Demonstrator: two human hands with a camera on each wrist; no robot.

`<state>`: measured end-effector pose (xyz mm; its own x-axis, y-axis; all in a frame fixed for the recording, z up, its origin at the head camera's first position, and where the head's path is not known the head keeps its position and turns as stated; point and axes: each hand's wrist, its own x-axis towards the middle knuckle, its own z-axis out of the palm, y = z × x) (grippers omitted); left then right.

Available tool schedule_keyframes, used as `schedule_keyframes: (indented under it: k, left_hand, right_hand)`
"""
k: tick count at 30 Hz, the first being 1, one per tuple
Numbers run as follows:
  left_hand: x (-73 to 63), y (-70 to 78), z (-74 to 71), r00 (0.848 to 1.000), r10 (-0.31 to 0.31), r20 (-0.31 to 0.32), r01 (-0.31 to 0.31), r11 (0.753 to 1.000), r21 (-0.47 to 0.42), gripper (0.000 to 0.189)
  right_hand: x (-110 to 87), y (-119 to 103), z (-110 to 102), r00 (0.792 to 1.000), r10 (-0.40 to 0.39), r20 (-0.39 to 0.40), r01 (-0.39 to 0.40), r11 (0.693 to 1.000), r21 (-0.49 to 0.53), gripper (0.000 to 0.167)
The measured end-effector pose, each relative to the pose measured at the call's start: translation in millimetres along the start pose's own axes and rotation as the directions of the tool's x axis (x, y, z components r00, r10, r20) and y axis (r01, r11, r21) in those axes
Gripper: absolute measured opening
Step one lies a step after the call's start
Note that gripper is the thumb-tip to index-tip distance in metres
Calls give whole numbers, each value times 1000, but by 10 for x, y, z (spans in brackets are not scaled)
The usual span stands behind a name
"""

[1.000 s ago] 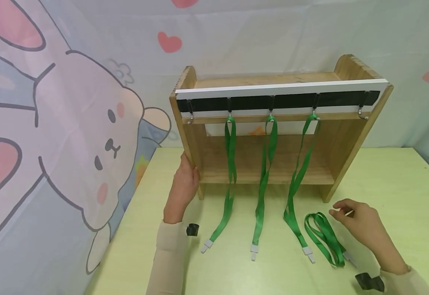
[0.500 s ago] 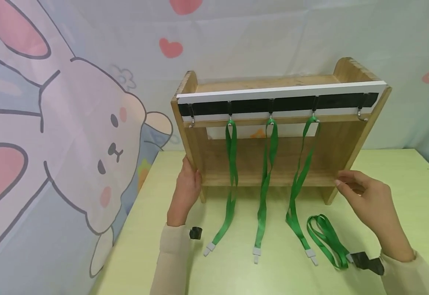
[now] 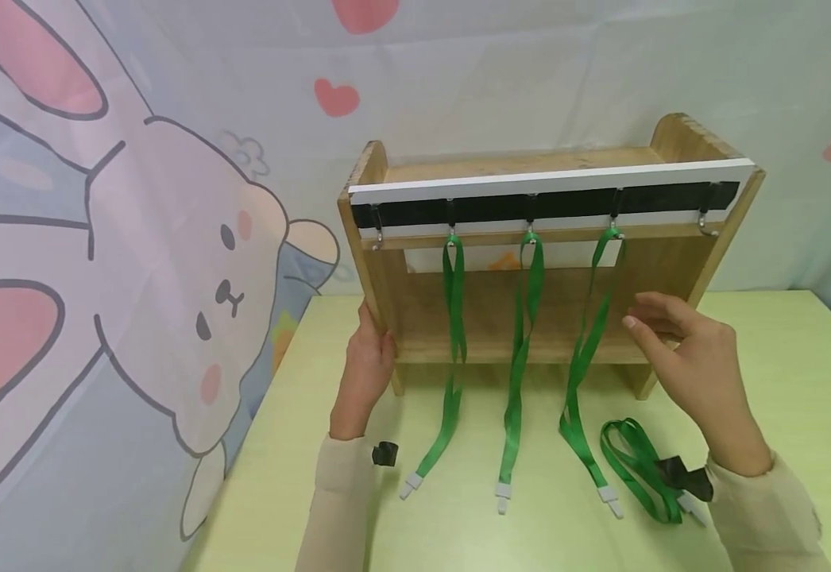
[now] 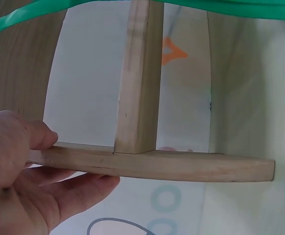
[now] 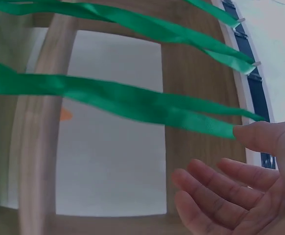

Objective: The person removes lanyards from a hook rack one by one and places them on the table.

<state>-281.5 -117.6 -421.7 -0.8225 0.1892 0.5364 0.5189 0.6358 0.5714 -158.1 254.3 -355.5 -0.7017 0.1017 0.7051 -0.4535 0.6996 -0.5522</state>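
Wooden rack [image 3: 490,310], one: stood towards the far edge of the table [image 3: 802,389]. A black strip [image 3: 490,210] on a white board is fixed along the rack's upper front edge, and five metal hooks [image 3: 706,226] are borne by it.

Green lanyards, four. Three are hung from the three inner hooks: the first lanyard [image 3: 455,302] towards the rack's left side, the second lanyard [image 3: 513,405] at its middle, the third lanyard [image 3: 581,357] towards its right side; each is ended by a pale clip [image 3: 504,492]. The folded lanyard [image 3: 637,449] is laid on the table, in front of the rack's near right corner.

Left hand [image 3: 367,353]: the left side panel is grasped near its lower part, thumb on one face and fingers on the other. Right hand [image 3: 701,357]: unclenched, fingers loosely bent, nothing grasped; held in front of the rack's right side panel, beside the third lanyard.

Pale sleeves [image 3: 340,477], two: worn on the arms. Printed backdrop [image 3: 501,87]: hung beyond the table's far edge; a rabbit [image 3: 194,262] and hearts [image 3: 337,98] are shown on it.
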Motion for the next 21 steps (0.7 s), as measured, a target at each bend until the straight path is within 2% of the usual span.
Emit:
schedule_keyframes:
  k: [6, 12, 16, 21]
  left_hand:
    - [9, -5, 14, 1000, -21, 4, 21, 1000, -20, 62]
    - [12, 5, -3, 1000, 2, -6, -2, 1000, -22, 65]
    - [9, -12, -6, 1000, 16, -22, -17, 1000, -21, 63]
    - [8, -39, 10, 1000, 20, -7, -20, 999, -32, 62]
  right_hand:
    - [102, -102, 99, 999, 36, 24, -38, 997, 74, 30]
    - [188, -176, 220, 997, 66, 39, -70, 993, 94, 33]
    - [251, -208, 310, 996, 61, 63, -67, 994, 88, 24]
    - [309, -215, 385, 997, 43, 60, -46, 998, 45, 14]
